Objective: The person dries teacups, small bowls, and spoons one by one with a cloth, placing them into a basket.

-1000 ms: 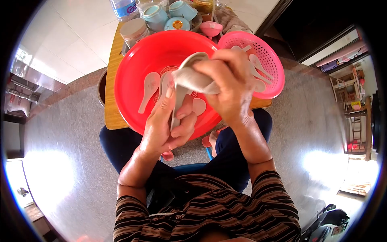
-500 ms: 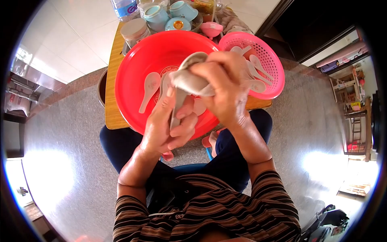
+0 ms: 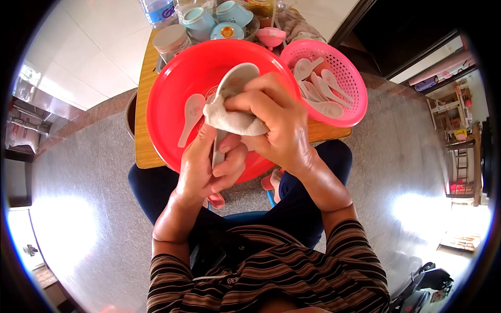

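Note:
My left hand (image 3: 212,163) is closed around the handle of a white soup spoon (image 3: 238,77), whose bowl points up and away from me. A pale cloth (image 3: 233,121) is gripped in my right hand (image 3: 280,121) and wraps the spoon's neck, just below the bowl. Both hands are above a large red basin (image 3: 175,68). Inside the basin another white soup spoon (image 3: 193,112) rests at the left; more of the basin's contents are hidden behind my hands.
A pink perforated basket (image 3: 355,86) with several white spoons stands right of the basin. Behind are light blue cups (image 3: 199,23), a lidded jar (image 3: 170,41), a plastic bottle (image 3: 158,11) and a pink bowl (image 3: 271,37). All sit on a wooden table (image 3: 144,141).
The cloth has slid from the spoon's bowl down to its neck, so the bowl now shows. Both hands have shifted slightly left.

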The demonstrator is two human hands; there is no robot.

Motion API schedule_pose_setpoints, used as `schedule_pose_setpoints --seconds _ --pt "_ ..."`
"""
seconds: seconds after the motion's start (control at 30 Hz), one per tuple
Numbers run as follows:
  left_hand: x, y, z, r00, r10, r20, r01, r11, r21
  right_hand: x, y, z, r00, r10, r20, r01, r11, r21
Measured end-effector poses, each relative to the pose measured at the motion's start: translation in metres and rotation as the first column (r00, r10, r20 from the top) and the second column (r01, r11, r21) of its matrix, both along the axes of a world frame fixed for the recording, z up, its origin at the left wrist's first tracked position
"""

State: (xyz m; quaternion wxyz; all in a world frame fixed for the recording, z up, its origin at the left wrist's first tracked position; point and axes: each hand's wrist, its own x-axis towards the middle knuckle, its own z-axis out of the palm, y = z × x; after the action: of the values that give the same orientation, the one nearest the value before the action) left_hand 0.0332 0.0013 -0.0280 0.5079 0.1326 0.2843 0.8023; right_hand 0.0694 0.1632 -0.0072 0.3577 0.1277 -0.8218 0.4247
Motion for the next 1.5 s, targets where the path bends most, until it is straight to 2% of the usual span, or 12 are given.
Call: schedule_pose_setpoints --seconds 0.07,0.2,0.47,0.6,0.77,0.87,1.0,1.13,1.2,1.33,1.4,1.5 --pt "0.002 0.002 0.002 1.0 -0.012 0.015 0.012 1.0 0.016 -0.002 0.004 0.007 0.936 -0.226 -0.271 0.304 0.907 0.292" --pt "0.006 0.008 0.015 0.981 0.053 -0.185 -0.073 0.992 -0.107 -0.007 0.021 0.002 0.839 -0.332 -0.432 0.484 0.818 0.312" --pt "-0.001 -0.003 0.004 0.989 0.035 -0.141 -0.043 0.998 -0.052 0.003 -0.007 0.001 0.999 0.032 0.008 -0.031 0.996 -0.085" --pt "0.006 0.002 -0.001 0.999 0.01 -0.046 -0.01 1.0 -0.002 -0.006 0.003 0.0 0.94 -0.15 -0.307 0.226 0.947 0.229" --pt "0.004 0.005 0.006 0.986 -0.079 -0.15 0.072 0.996 -0.05 -0.004 0.016 0.004 0.841 -0.329 -0.43 0.471 0.836 0.282" --pt "0.004 0.004 0.01 0.997 -0.002 -0.082 -0.005 0.996 -0.084 -0.005 0.003 0.01 0.913 -0.21 -0.351 0.32 0.901 0.293" --pt "0.0 0.0 0.0 0.996 0.017 -0.086 -0.017 1.0 -0.007 0.003 -0.003 0.0 0.998 0.06 0.023 -0.059 0.997 -0.052" --pt "0.005 0.003 0.002 0.999 0.005 -0.034 -0.005 1.0 0.006 0.001 0.005 0.005 0.997 -0.026 -0.072 0.037 0.987 0.154" --pt "0.006 0.006 0.009 0.999 0.041 -0.022 -0.041 0.999 -0.008 -0.005 0.013 0.008 0.907 -0.269 -0.325 0.372 0.872 0.318" --pt "0.001 0.004 0.008 0.947 0.165 -0.277 -0.192 0.979 -0.074 -0.009 0.035 0.003 0.878 -0.365 -0.309 0.44 0.871 0.22" --pt "0.003 0.004 0.014 0.746 0.286 -0.602 -0.476 0.861 -0.181 -0.005 0.037 0.008 0.896 -0.356 -0.266 0.407 0.898 0.169" --pt "0.001 0.002 0.012 0.616 0.17 -0.769 -0.519 0.822 -0.234 0.002 0.027 0.013 0.975 -0.133 -0.176 0.111 0.985 -0.129"
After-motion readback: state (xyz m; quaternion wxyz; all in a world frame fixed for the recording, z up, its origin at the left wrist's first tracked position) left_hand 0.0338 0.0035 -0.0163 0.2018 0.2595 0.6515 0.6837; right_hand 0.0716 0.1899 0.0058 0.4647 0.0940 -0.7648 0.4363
